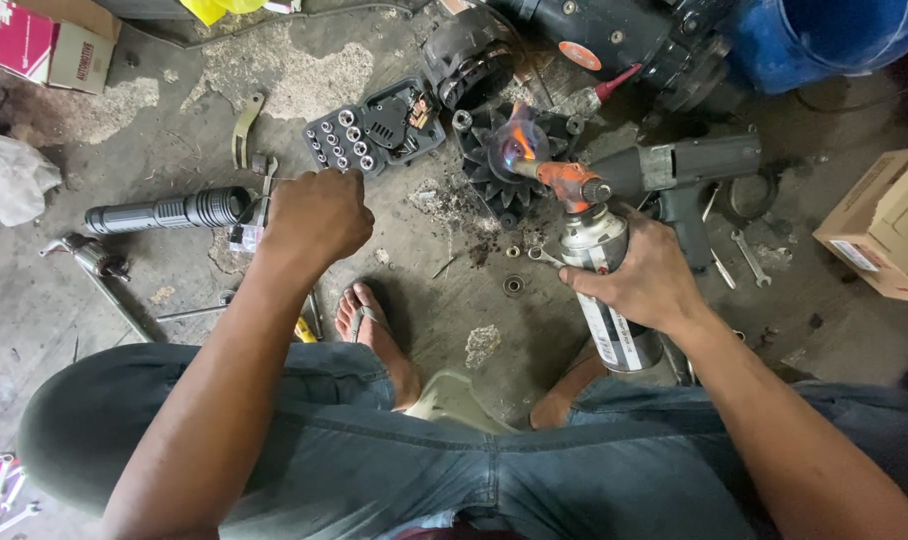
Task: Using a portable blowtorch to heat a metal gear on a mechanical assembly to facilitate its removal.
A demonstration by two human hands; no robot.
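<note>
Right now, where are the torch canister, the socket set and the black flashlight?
torch canister [602, 262], head view, upper silver body.
socket set [372, 130], head view, tray middle.
black flashlight [169, 212], head view, mid barrel.

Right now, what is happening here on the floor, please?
A person sits low over a concrete workshop floor. The right hand holds a gas torch canister, and its flame plays on a black finned alternator part. The left hand is closed in a fist beside a socket set case; what it grips is hidden. A black cylinder and an impact wrench lie nearby.
</note>
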